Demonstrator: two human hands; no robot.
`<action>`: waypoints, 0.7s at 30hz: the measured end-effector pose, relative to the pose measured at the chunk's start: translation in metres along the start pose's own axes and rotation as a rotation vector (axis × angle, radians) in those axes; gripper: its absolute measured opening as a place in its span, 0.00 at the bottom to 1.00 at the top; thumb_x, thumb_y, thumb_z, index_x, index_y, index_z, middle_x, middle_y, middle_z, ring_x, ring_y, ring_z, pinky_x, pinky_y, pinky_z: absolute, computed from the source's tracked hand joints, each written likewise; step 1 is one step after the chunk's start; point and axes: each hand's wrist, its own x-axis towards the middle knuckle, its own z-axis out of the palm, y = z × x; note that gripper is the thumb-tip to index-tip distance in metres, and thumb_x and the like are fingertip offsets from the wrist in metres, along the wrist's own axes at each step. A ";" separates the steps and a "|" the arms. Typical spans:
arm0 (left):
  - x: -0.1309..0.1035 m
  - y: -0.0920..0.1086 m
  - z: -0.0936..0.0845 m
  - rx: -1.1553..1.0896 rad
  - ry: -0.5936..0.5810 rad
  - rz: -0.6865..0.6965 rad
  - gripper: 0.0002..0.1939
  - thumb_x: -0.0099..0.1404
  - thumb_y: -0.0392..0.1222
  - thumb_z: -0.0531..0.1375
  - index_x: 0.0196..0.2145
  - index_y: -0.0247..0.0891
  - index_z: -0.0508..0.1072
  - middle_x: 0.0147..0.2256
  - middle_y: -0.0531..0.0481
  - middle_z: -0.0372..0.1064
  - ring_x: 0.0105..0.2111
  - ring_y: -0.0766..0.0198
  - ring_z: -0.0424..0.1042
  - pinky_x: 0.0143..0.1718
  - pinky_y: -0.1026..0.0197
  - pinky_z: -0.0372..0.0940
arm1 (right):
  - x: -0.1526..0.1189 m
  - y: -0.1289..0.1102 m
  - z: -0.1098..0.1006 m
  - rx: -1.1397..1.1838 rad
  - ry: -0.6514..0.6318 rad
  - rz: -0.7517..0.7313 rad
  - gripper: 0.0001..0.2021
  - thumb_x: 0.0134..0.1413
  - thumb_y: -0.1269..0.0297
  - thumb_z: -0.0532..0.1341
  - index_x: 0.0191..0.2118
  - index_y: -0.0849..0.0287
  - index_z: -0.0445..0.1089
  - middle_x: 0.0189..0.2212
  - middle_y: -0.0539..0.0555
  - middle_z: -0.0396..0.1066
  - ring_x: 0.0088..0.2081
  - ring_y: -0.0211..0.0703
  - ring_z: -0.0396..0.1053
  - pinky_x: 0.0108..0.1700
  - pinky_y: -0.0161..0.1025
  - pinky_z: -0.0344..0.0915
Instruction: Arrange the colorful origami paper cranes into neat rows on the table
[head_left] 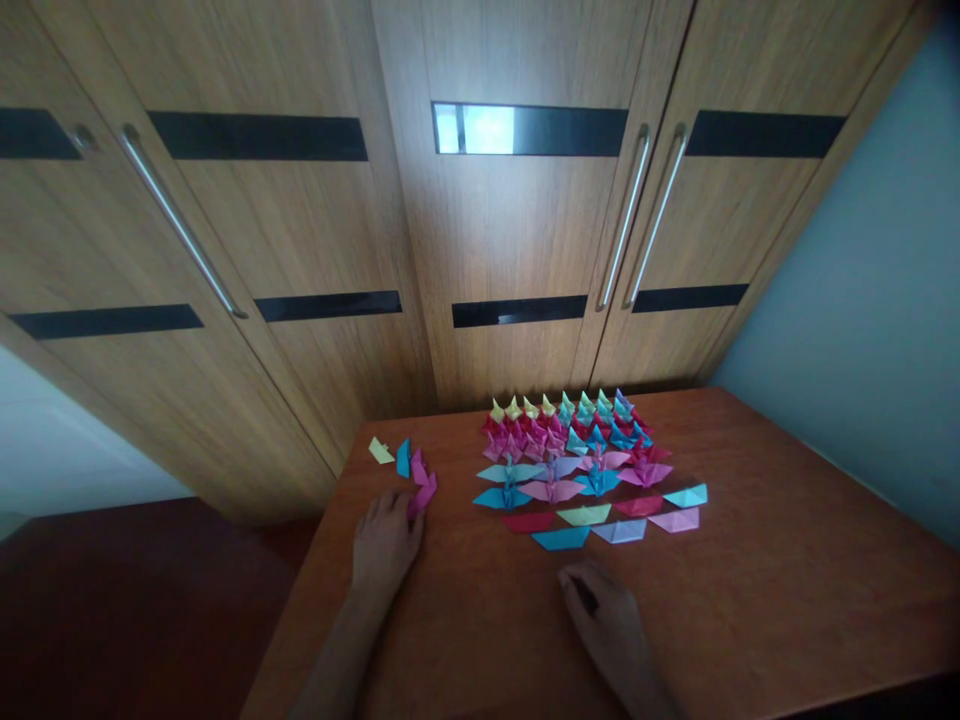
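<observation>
At the table's left side, my left hand (386,543) has its fingertips closed on a magenta folded paper piece (424,492). Another magenta piece (418,464) touches its far end. Just beyond are a blue folded paper (403,458) and a pale yellow one (380,451). My right hand (604,600) rests on the table, fingers curled in and nothing visible in them. In front of it lie flat folded paper boat-like shapes, among them a blue one (561,538) and a lavender one (619,531). Behind these stand rows of origami cranes, including a pink crane (553,490).
The brown wooden table (480,620) reaches back to a wardrobe (510,230) with long metal handles (626,220). Closely packed paper cranes (525,438) fill the middle back of the table. A pale wall (862,330) borders the right side.
</observation>
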 end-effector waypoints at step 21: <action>-0.039 0.040 -0.018 -0.482 0.123 0.233 0.14 0.66 0.43 0.54 0.46 0.40 0.72 0.46 0.47 0.72 0.46 0.58 0.71 0.51 0.54 0.66 | 0.002 -0.007 -0.006 0.070 0.030 0.031 0.15 0.60 0.56 0.52 0.32 0.55 0.73 0.31 0.54 0.75 0.33 0.44 0.73 0.36 0.36 0.69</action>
